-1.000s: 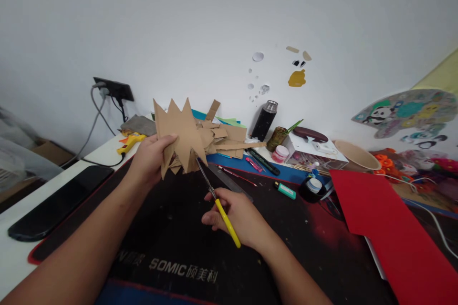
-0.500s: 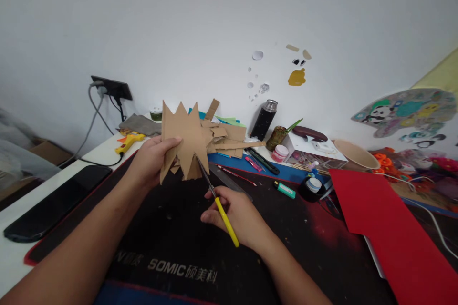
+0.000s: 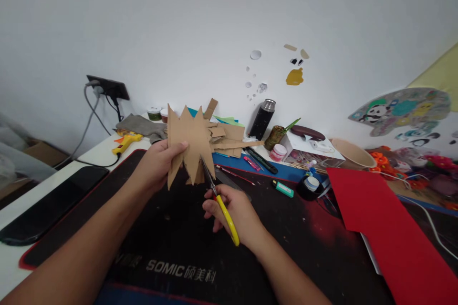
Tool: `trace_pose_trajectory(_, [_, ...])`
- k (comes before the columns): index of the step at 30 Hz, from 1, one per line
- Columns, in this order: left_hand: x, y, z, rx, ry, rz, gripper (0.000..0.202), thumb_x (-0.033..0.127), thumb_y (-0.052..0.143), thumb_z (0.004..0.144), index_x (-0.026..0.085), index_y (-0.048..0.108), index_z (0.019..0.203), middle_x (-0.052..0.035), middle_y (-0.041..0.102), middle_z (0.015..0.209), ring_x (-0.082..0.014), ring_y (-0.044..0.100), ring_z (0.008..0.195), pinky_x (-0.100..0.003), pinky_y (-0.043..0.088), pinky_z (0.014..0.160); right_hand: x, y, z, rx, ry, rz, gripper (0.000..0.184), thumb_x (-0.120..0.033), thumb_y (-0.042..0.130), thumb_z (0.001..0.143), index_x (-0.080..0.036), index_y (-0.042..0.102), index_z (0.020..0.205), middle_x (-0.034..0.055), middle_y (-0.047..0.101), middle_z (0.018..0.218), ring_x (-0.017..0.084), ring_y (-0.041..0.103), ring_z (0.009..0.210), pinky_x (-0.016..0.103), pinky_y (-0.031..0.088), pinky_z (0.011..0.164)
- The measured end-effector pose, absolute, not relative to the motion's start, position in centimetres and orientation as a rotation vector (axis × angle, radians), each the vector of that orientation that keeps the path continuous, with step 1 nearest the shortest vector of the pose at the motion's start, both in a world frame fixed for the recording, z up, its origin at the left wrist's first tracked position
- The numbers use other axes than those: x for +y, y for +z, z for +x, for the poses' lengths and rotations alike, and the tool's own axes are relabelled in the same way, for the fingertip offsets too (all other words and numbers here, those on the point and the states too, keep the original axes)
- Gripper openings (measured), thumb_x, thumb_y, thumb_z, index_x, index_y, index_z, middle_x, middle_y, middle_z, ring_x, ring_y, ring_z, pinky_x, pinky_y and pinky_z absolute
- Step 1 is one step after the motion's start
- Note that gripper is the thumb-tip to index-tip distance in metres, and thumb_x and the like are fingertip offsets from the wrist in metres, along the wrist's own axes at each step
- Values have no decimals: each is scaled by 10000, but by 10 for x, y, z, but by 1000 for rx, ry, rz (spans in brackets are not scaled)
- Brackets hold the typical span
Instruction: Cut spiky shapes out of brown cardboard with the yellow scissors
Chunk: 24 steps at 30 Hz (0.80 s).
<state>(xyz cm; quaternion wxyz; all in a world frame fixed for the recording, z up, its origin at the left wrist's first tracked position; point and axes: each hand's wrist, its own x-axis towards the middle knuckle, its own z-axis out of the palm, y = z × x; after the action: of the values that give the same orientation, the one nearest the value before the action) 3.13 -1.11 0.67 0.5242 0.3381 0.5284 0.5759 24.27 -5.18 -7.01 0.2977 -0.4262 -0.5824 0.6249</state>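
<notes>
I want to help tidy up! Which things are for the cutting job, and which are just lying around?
In use:
spiky cardboard cutout, held in the left hand
yellow-handled scissors, in the right hand, blades at the cutout's lower edge

Seemingly just lying about:
yellow glue gun
black thermos flask
red pencil
red sheet
cardboard scraps, perhaps offcuts

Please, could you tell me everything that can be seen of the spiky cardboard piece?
The spiky cardboard piece is flat and plain brown, apparently cardboard, with three pointed teeth along its upper edge and three along its lower. It is held up, facing the camera, in front of a pile of cardboard scraps. The left hand grips its left side; the scissors in the right hand reach a notch in its lower edge.
</notes>
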Motion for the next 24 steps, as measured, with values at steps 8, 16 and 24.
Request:
trace_pose_trajectory(8, [-15,8,36,1279,1396,898,191,295,858,737,176,727,807,-64,726,649,-225,677,527,-312,572,512,-55,-58,243,-1613,1601,-1187,461,-632,743,927,-186,669,1020,-15,709,698,87,524,406,186,374,386])
trace_pose_trajectory(16, [-15,5,39,1289,1376,896,135,253,835,768,184,719,779,-49,685,592,-226,673,527,-292,557,492,-54,-62,243,-1652,1524,-1260,393,-589,729,978,-202,659,967,-37,685,643,87,514,392,183,344,371])
trace_pose_trajectory(24, [-13,0,37,1253,1342,896,223,292,843,738,150,760,887,-108,785,728,-252,725,570,-334,610,522,-55,-58,240,-1663,1513,-1362,333,-510,730,1018,-226,609,895,-89,545,532,88,464,387,206,344,433])
